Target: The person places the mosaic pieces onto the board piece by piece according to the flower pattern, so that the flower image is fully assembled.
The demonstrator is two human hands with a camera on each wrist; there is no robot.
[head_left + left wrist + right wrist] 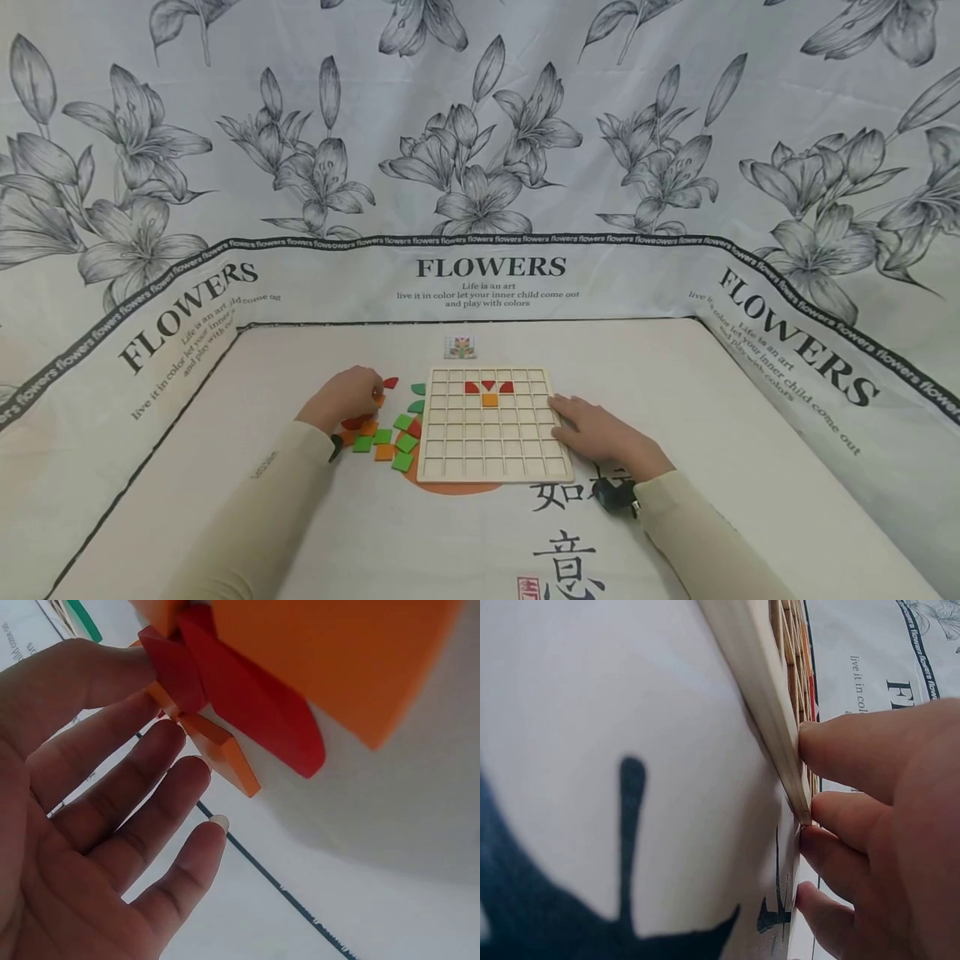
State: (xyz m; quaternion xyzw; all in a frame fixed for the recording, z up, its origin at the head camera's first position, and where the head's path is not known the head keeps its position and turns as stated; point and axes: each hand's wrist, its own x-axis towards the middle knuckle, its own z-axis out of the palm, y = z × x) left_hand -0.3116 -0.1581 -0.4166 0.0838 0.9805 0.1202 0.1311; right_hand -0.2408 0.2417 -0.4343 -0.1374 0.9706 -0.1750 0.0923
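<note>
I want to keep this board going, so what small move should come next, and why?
Perhaps use the left hand to bring one loose piece to the board: that hand is right among the pieces, the right hand touches the board, and most of the board is unfilled.

On the cloth wall [337, 287], the big word "FLOWERS" [491, 267] is printed three times, with smaller lines: "Life is an art / live it in color let your inner child come out / and play with colors". The black band [480, 242] above repeats "flowers" in white letters. The table cloth [420, 542] carries the large characters "如" [557, 496] and "意" [567, 557]; the small letters on the left sleeve [255, 492] are not readable.
</note>
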